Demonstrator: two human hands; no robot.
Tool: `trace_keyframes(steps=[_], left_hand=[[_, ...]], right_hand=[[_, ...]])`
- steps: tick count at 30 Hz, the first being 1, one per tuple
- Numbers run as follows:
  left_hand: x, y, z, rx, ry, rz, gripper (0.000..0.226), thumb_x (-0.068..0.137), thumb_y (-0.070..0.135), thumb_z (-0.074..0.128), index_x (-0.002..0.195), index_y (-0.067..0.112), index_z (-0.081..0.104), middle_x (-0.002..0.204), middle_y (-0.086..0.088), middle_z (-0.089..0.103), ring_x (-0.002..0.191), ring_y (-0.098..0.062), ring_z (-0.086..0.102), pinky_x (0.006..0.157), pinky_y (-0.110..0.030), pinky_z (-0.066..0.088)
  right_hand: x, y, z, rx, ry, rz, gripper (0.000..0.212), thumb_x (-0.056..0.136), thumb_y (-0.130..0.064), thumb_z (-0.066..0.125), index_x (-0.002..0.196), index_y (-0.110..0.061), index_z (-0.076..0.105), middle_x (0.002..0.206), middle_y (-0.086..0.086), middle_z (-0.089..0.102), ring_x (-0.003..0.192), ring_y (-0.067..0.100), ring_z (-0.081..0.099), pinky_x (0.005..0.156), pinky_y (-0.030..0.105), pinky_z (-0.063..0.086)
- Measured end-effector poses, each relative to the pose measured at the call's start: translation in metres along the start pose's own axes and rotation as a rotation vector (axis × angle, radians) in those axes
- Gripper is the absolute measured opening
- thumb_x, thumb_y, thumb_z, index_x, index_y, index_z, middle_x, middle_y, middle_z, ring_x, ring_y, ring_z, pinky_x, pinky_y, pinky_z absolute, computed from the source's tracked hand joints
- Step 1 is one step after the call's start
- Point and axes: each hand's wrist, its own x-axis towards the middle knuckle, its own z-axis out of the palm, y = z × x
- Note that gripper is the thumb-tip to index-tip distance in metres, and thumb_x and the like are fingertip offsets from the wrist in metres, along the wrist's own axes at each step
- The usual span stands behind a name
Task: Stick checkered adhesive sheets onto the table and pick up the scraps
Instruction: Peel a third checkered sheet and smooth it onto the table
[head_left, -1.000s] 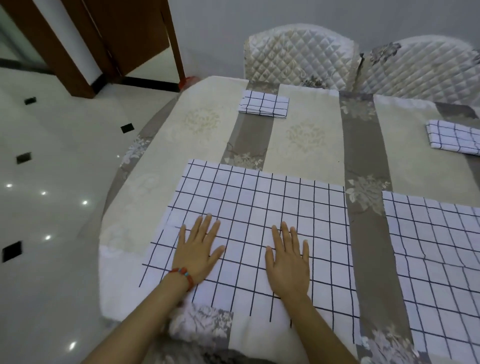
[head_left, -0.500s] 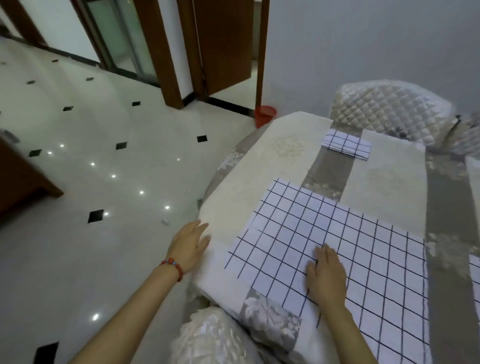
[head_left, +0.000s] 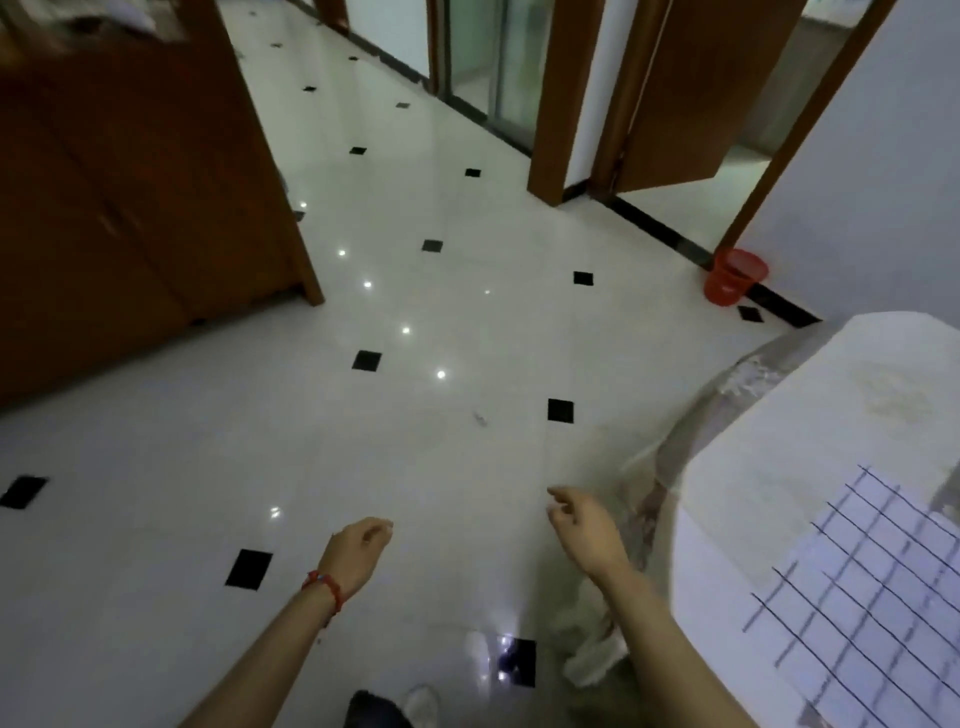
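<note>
While both arms reach out over the glossy white floor (head_left: 415, 467), the checkered sheet (head_left: 878, 587) lies flat on the cloth-covered table (head_left: 769, 431) at the lower right — white, ruled with thin dark lines into squares, blurred and cut off by the frame edge. Its visible left edge runs diagonally from lower left to upper right, and its full length cannot be told. The right hand (head_left: 584, 525) hangs just left of the table, clear of the sheet, fingers loosely curled on nothing; the left hand (head_left: 356, 548), with a red bracelet (head_left: 324, 590) at its wrist, is farther left — likewise relaxed and holding nothing.
</note>
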Motion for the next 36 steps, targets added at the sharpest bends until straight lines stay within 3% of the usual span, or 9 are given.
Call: trace_keyframes(steps=[4,8,10,13,20,24,30,36], left_hand=[[0.005,-0.048,-0.034,-0.127,0.025,-0.190,0.027,0.094,0.019,0.047,0.108,0.003,0.063,0.101,-0.012,0.064,0.097,-0.027,0.061,0.085,-0.026,0.044],[0.022,-0.062,-0.044,-0.165,0.014,-0.261,0.026,0.094,0.018,0.047,0.107,0.002,0.062,0.095,-0.009,0.061,0.092,-0.025,0.059,0.085,-0.026,0.044],[0.043,-0.055,-0.046,-0.170,-0.004,-0.258,0.025,0.094,0.018,0.047,0.106,0.003,0.062,0.094,-0.009,0.061,0.090,-0.023,0.058,0.084,-0.026,0.044],[0.086,-0.030,-0.048,-0.171,-0.048,-0.224,0.028,0.094,0.021,0.046,0.109,0.003,0.062,0.095,-0.009,0.061,0.090,-0.022,0.058,0.081,-0.025,0.043],[0.211,0.048,-0.070,-0.154,-0.036,-0.236,0.025,0.094,0.020,0.046,0.106,0.005,0.061,0.092,-0.010,0.062,0.081,-0.020,0.057,0.064,-0.023,0.043],[0.268,0.087,-0.083,-0.151,-0.020,-0.279,0.018,0.093,0.019,0.046,0.096,0.008,0.059,0.085,-0.007,0.062,0.082,-0.023,0.057,0.066,-0.026,0.042],[0.342,0.133,-0.086,-0.061,-0.078,-0.318,0.022,0.093,0.019,0.047,0.101,0.004,0.061,0.088,-0.010,0.063,0.078,-0.022,0.057,0.062,-0.023,0.043],[0.440,0.201,-0.077,0.037,-0.163,-0.332,0.020,0.092,0.015,0.049,0.100,-0.001,0.060,0.090,-0.014,0.061,0.075,-0.025,0.055,0.061,-0.024,0.040]], right_hand=[[0.022,-0.008,0.046,0.056,-0.098,0.128,0.032,0.092,-0.015,0.050,0.122,-0.008,0.055,0.121,0.017,0.061,0.106,0.027,0.060,0.081,0.022,0.040],[0.042,0.010,0.062,0.143,-0.108,0.277,0.031,0.092,-0.015,0.051,0.120,-0.003,0.056,0.118,0.024,0.061,0.103,0.036,0.060,0.081,0.030,0.047],[0.056,0.018,0.062,0.189,-0.096,0.339,0.032,0.092,-0.011,0.049,0.121,0.003,0.053,0.113,0.025,0.061,0.098,0.041,0.060,0.065,0.019,0.047],[0.084,0.030,0.058,0.288,-0.080,0.425,0.034,0.093,-0.007,0.046,0.123,0.009,0.050,0.098,0.017,0.056,0.080,0.028,0.056,0.058,0.016,0.043],[0.178,0.031,0.041,0.397,-0.054,0.576,0.031,0.093,-0.004,0.044,0.121,0.009,0.051,0.096,0.023,0.057,0.073,0.026,0.052,0.055,0.023,0.040],[0.246,0.015,0.011,0.429,-0.065,0.578,0.032,0.093,-0.003,0.043,0.121,0.012,0.049,0.081,0.012,0.054,0.063,0.018,0.048,0.039,0.010,0.041],[0.338,-0.006,-0.039,0.489,0.026,0.537,0.032,0.093,-0.003,0.043,0.121,0.011,0.048,0.097,0.018,0.052,0.075,0.026,0.052,0.041,0.008,0.041],[0.406,0.011,-0.085,0.567,0.153,0.626,0.032,0.094,-0.005,0.043,0.121,0.010,0.049,0.098,0.018,0.051,0.082,0.028,0.052,0.038,0.003,0.038]])
